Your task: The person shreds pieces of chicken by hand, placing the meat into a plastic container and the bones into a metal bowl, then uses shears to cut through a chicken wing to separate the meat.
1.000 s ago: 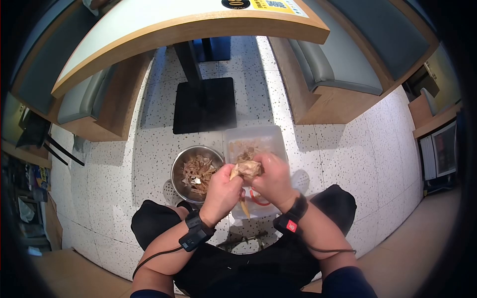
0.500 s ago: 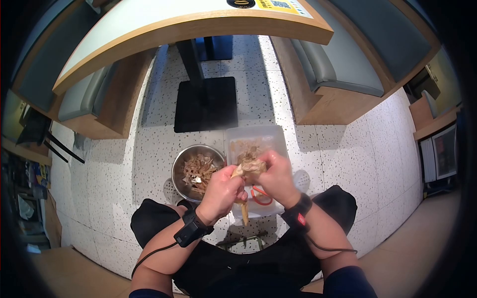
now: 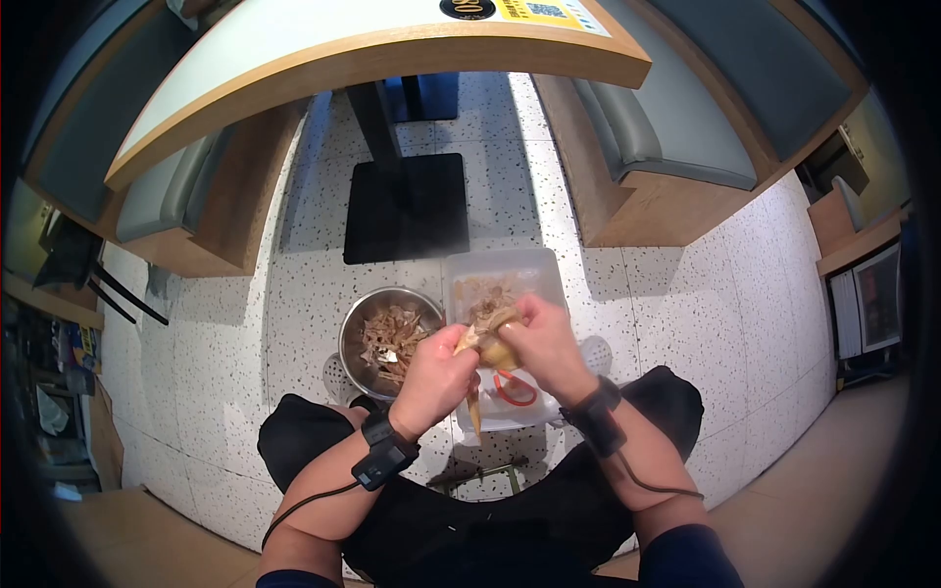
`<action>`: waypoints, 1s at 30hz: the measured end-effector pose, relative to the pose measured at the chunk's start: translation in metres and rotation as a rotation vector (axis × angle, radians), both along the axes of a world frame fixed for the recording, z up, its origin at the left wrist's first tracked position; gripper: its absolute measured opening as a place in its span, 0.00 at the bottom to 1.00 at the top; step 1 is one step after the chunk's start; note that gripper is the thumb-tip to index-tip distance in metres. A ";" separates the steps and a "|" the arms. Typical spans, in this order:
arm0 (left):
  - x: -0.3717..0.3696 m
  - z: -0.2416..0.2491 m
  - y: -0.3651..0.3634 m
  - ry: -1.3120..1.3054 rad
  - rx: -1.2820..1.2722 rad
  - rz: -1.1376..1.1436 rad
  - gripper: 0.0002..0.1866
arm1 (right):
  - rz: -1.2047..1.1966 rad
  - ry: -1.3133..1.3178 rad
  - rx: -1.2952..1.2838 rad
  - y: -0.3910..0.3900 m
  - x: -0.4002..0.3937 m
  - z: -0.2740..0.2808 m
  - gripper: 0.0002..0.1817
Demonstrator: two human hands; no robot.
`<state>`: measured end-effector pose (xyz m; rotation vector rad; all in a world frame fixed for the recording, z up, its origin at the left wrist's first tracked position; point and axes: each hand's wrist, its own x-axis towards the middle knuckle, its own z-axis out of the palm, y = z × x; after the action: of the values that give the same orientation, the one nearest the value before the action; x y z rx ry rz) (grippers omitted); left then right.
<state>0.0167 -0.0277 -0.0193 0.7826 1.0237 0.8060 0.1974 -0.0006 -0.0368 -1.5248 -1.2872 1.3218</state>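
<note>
My left hand point(image 3: 436, 380) is closed around the lower part of a cooked chicken leg point(image 3: 501, 354), whose thin yellowish end points down below the fingers. My right hand point(image 3: 545, 339) pinches torn meat and skin at the upper end. Both hands are over a clear plastic tub point(image 3: 505, 261) with shredded meat at its far end. Inside the tub, nearer me, lies an orange-red loop point(image 3: 517, 401); what it belongs to is hidden. Left of the tub, a metal bowl point(image 3: 343, 348) holds brownish scraps point(image 3: 394, 338) and a small whitish piece.
A wood-edged table point(image 3: 382, 59) stands ahead on a black base plate point(image 3: 407, 208). Grey padded benches flank it, the right one point(image 3: 676, 147) ending near the tub. A stool top with holes point(image 3: 593, 353) shows partly beside the tub.
My right hand has turned and shifted slightly, and the leg's yellow skin now shows below it. The thin lower end has swung a little to the left.
</note>
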 end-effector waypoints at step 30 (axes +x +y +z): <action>-0.011 -0.004 0.004 0.683 0.734 0.247 0.13 | -0.012 0.469 0.095 -0.027 -0.020 0.018 0.35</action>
<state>0.0059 -0.0242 -0.0232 1.6556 1.4620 1.1893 0.1778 -0.0273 -0.0193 -1.0686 -1.0196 1.4771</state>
